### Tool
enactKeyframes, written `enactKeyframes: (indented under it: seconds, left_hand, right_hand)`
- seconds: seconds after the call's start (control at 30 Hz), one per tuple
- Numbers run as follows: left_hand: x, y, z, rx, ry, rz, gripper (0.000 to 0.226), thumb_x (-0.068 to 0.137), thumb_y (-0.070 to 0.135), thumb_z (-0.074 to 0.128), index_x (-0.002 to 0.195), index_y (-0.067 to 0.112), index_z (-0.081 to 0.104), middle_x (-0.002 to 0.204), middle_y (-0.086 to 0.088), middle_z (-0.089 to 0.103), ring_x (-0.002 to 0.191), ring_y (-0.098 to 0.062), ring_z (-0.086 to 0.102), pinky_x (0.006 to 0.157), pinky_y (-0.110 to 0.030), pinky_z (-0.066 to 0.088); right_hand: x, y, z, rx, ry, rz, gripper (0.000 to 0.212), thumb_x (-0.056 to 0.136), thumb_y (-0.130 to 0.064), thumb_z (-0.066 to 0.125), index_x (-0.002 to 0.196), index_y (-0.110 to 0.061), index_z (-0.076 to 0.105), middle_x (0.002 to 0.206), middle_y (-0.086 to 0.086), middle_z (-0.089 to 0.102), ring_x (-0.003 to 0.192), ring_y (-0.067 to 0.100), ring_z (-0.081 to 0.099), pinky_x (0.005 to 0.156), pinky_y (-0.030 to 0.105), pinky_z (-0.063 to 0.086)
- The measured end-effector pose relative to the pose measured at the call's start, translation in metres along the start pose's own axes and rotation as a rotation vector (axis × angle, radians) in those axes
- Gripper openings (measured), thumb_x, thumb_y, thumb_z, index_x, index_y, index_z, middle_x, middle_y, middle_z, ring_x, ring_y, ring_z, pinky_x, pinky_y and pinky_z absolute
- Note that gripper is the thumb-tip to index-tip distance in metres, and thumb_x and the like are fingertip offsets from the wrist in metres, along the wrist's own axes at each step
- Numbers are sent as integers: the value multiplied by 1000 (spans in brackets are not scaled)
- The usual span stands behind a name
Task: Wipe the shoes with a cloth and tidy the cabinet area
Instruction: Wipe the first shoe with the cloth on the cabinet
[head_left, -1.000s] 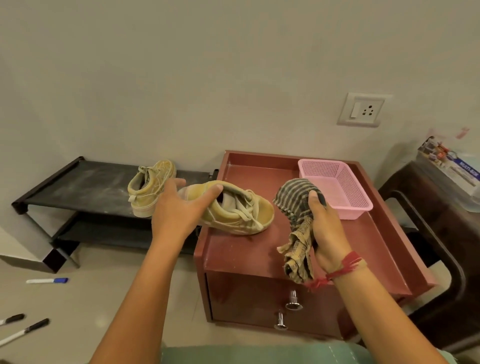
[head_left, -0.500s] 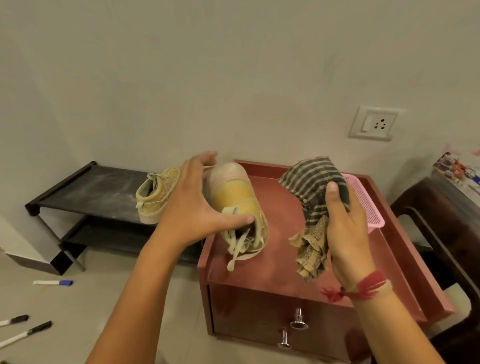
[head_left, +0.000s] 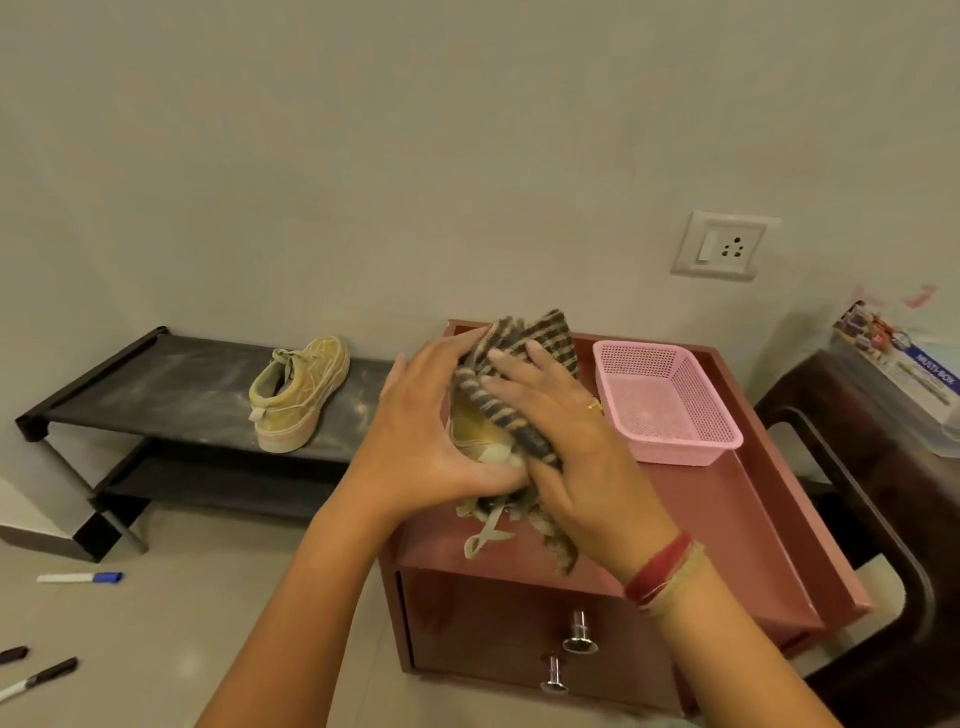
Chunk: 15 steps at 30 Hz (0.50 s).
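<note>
Head view: one red cabinet with one pink basket on top; two tan shoes, one on the black rack, one gripped in my left hand; my right hand presses one striped cloth against it

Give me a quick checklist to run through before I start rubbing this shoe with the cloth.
1. Shoe gripped by left hand: ok.
2. Striped cloth pressed on the shoe by right hand: ok.
3. Cloth covers the toe end: ok, it is draped over the top.
4. Loose lace clear of the wiping path: not ok, it dangles below the hands.
5. Second shoe waiting on the black rack: ok.
6. Dirt left under the cloth: cannot tell.
</note>
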<state>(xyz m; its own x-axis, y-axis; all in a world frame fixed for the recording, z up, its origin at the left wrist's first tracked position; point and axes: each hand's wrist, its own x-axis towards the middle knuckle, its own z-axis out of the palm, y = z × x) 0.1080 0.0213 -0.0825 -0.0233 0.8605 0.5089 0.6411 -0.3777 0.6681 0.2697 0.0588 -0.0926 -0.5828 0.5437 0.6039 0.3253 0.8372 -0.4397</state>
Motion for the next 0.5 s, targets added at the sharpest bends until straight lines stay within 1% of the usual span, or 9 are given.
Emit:
enactKeyframes:
  seconds: [0.07,0.13,0.2,0.27,0.3,0.33,0.4,0.43,0.5]
  left_hand:
    - [0,0,0,11,15,0,99,46,61,78,133,37,40,130,27,43,125,2,43,109,-56,31]
    - [1,0,3,-27,33,-9,99,43,62,80,131,36,43,131,29,41,127,0,42,107,-57,34]
    - [-1,-1,5,-57,43,-16,97,43,60,81,130,38,43,131,31,41,132,-6,40,106,-57,35]
    - [-2,-3,2,-24,51,0,95,45,60,79,129,39,41,128,29,45,133,-9,41,107,-56,34]
    - [-2,-4,0,2,55,8,96,45,62,78,130,38,41,126,27,46,133,-10,41,108,-56,33]
    - [-2,-4,-1,16,58,9,95,44,63,77,129,38,41,125,29,45,132,-9,41,109,-55,32]
    - [-3,-3,-4,21,60,18,95,43,66,77,127,41,40,124,35,41,132,-8,41,109,-54,32]
    - [-5,-4,-4,24,61,28,95,43,66,77,127,41,40,124,36,41,132,-8,41,108,-54,33]
    - [-7,-6,-6,21,58,33,96,43,65,77,128,39,41,125,36,41,132,-8,40,109,-55,32]
  right_hand:
    - [1,9,1,276,131,152,39,92,-20,45,131,-21,52,144,-6,45,139,8,31,116,33,26]
    - [7,11,2,473,272,304,39,94,-25,47,131,-15,53,135,-2,54,129,6,45,109,34,37]
    - [7,5,4,452,293,296,38,94,-27,47,129,-15,55,133,-3,56,127,5,46,108,31,38]
    - [3,-3,7,312,212,166,34,94,-29,48,127,-23,54,136,-7,53,135,6,37,112,27,30]
    - [3,-4,7,292,183,132,33,94,-31,47,126,-26,53,134,-10,53,135,6,36,112,24,29]
    - [4,-1,5,328,184,153,31,94,-31,48,125,-28,54,130,-13,56,133,6,40,109,22,32]
    - [10,4,1,487,260,274,28,94,-29,48,120,-25,57,121,-14,61,121,3,52,99,17,40]
    - [10,5,1,513,284,302,29,94,-27,47,121,-21,58,120,-12,62,118,2,54,97,16,41]
    - [5,1,4,443,246,242,34,95,-28,47,125,-14,57,126,-4,60,123,6,51,103,21,39]
